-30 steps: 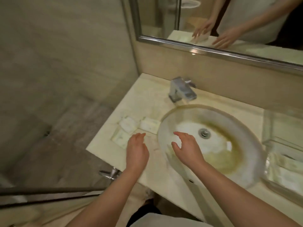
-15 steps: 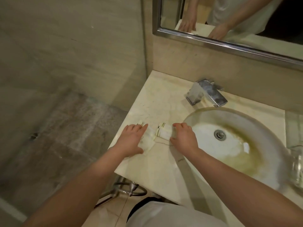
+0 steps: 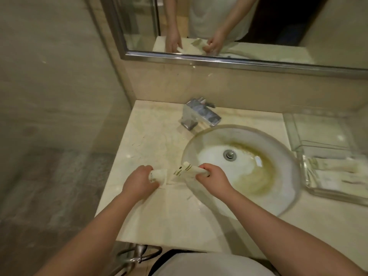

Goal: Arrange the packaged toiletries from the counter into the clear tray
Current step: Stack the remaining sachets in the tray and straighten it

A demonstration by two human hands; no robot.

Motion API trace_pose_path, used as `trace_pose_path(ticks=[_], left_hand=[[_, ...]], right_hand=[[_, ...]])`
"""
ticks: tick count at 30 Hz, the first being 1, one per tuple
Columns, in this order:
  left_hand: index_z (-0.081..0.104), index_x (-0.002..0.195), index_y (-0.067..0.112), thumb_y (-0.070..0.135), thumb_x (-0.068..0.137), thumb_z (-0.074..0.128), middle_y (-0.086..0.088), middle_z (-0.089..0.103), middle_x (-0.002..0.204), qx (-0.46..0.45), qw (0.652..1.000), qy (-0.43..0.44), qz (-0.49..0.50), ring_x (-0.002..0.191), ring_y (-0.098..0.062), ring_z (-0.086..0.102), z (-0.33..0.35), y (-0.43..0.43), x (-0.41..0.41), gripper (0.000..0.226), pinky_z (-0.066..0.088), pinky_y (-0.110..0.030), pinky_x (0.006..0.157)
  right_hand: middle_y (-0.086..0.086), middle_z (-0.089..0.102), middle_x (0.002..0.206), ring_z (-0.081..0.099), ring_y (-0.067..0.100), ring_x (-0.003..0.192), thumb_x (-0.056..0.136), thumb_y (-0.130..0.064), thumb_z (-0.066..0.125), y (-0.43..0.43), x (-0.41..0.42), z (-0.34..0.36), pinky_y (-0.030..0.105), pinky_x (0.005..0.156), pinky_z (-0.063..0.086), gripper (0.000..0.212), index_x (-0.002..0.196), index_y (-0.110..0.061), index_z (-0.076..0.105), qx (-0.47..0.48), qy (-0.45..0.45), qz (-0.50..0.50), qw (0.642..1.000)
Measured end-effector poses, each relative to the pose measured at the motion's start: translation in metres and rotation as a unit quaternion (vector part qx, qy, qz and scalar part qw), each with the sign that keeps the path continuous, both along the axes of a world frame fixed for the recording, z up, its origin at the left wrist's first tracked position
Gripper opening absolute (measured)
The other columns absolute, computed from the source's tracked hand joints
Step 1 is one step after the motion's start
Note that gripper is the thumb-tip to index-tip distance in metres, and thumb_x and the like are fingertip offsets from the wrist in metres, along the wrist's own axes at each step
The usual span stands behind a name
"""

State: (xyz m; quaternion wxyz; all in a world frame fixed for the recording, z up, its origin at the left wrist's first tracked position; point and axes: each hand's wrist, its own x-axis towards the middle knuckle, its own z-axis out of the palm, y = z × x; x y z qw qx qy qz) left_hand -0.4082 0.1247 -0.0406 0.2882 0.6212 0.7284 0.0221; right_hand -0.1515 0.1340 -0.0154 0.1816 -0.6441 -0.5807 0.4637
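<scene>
My left hand is closed around a small white toiletry packet, lifted just off the cream marble counter. My right hand grips a second white packet with dark print at the left rim of the basin. The two packets nearly meet between my hands. The clear tray stands on the counter to the right of the basin, with pale packets lying inside it.
A round glass basin with a yellowish stain fills the counter's middle. A chrome tap stands behind it. A mirror hangs above. A glass panel closes off the left side, and a towel ring hangs below the counter's front edge.
My hands went from reaching over the packets to closing on one each and lifting them off the counter. The camera view has shifted right, bringing the clear tray back into sight.
</scene>
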Motion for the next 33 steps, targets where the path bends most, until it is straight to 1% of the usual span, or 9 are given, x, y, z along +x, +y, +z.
trace_pose_path(ticks=[4, 8, 11, 17, 20, 25, 29, 31, 33], left_hand=[[0.059, 0.084, 0.012, 0.023, 0.074, 0.072, -0.002, 0.063, 0.078, -0.021, 0.989, -0.140, 0.047, 0.075, -0.024, 0.061, 0.013, -0.001, 0.070, 0.020, 0.040, -0.030, 0.057], [0.062, 0.098, 0.016, 0.020, 0.075, 0.074, -0.005, 0.071, 0.089, -0.083, 0.955, -0.273, 0.083, 0.077, -0.024, 0.071, 0.029, -0.007, 0.171, 0.027, 0.052, -0.031, 0.059], [0.060, 0.105, 0.020, 0.019, 0.084, 0.067, -0.006, 0.074, 0.092, -0.133, 0.929, -0.334, 0.084, 0.075, -0.020, 0.075, 0.037, -0.013, 0.251, 0.021, 0.050, -0.029, 0.054], [0.058, 0.104, 0.020, 0.020, 0.090, 0.061, -0.008, 0.071, 0.096, -0.131, 0.924, -0.350, 0.080, 0.068, -0.018, 0.065, 0.042, -0.020, 0.399, 0.015, 0.045, -0.025, 0.052], [0.057, 0.104, 0.018, 0.019, 0.091, 0.060, -0.009, 0.069, 0.095, -0.146, 0.916, -0.366, 0.072, 0.069, -0.020, 0.060, 0.047, -0.021, 0.448, 0.014, 0.042, -0.027, 0.053], [0.058, 0.106, 0.019, 0.022, 0.088, 0.062, -0.009, 0.069, 0.106, -0.146, 0.916, -0.368, 0.065, 0.090, -0.030, 0.069, 0.056, -0.017, 0.490, 0.018, 0.051, -0.036, 0.064], [0.060, 0.105, 0.017, 0.024, 0.084, 0.065, -0.011, 0.070, 0.106, -0.146, 0.915, -0.370, 0.073, 0.091, -0.028, 0.069, 0.063, -0.012, 0.497, 0.022, 0.053, -0.036, 0.064], [0.060, 0.105, 0.015, 0.021, 0.086, 0.065, -0.013, 0.069, 0.105, -0.144, 0.918, -0.364, 0.067, 0.080, -0.023, 0.066, 0.066, -0.009, 0.498, 0.020, 0.048, -0.028, 0.052], [0.060, 0.104, 0.014, 0.021, 0.087, 0.065, -0.013, 0.069, 0.103, -0.142, 0.921, -0.358, 0.057, 0.075, -0.020, 0.062, 0.066, -0.005, 0.498, 0.019, 0.044, -0.024, 0.048]], right_hand=[[-0.012, 0.058, 0.063, 0.050, -0.002, 0.051, 0.083, -0.013, 0.063, -0.017, 0.048, 0.016, 0.019, 0.055, 0.038, 0.007, 0.081, -0.019, 0.067, -0.029, 0.072, -0.081, 0.994], [-0.004, 0.067, 0.077, 0.060, 0.008, 0.065, 0.085, -0.014, 0.065, -0.039, 0.122, 0.023, 0.024, 0.062, 0.045, 0.010, 0.093, -0.014, 0.070, -0.039, 0.105, -0.150, 0.982], [-0.006, 0.071, 0.081, 0.064, 0.008, 0.069, 0.086, -0.013, 0.064, -0.055, 0.193, 0.025, 0.022, 0.063, 0.048, 0.014, 0.098, -0.017, 0.071, -0.038, 0.116, -0.203, 0.971], [-0.003, 0.074, 0.091, 0.069, 0.014, 0.083, 0.086, -0.012, 0.063, -0.083, 0.344, 0.024, 0.025, 0.067, 0.051, 0.017, 0.095, -0.025, 0.069, -0.024, 0.115, -0.319, 0.941], [-0.005, 0.072, 0.089, 0.067, 0.011, 0.080, 0.086, -0.012, 0.061, -0.089, 0.391, 0.029, 0.020, 0.059, 0.047, 0.017, 0.093, -0.026, 0.067, -0.022, 0.113, -0.332, 0.936], [-0.004, 0.072, 0.090, 0.067, 0.012, 0.078, 0.087, -0.010, 0.058, -0.087, 0.432, 0.037, 0.016, 0.055, 0.044, 0.021, 0.099, -0.022, 0.068, -0.005, 0.125, -0.337, 0.933], [-0.008, 0.068, 0.096, 0.064, 0.006, 0.091, 0.075, 0.015, 0.058, -0.084, 0.440, 0.039, 0.008, 0.069, 0.044, 0.042, 0.075, -0.025, 0.071, 0.133, 0.119, -0.375, 0.910], [-0.007, 0.063, 0.109, 0.061, 0.008, 0.106, 0.070, 0.023, 0.061, -0.084, 0.441, 0.037, 0.012, 0.080, 0.046, 0.050, 0.067, -0.026, 0.072, 0.193, 0.133, -0.389, 0.891], [-0.003, 0.065, 0.109, 0.063, 0.010, 0.106, 0.069, 0.025, 0.062, -0.084, 0.443, 0.037, 0.019, 0.083, 0.050, 0.056, 0.065, -0.029, 0.075, 0.224, 0.159, -0.404, 0.873]])
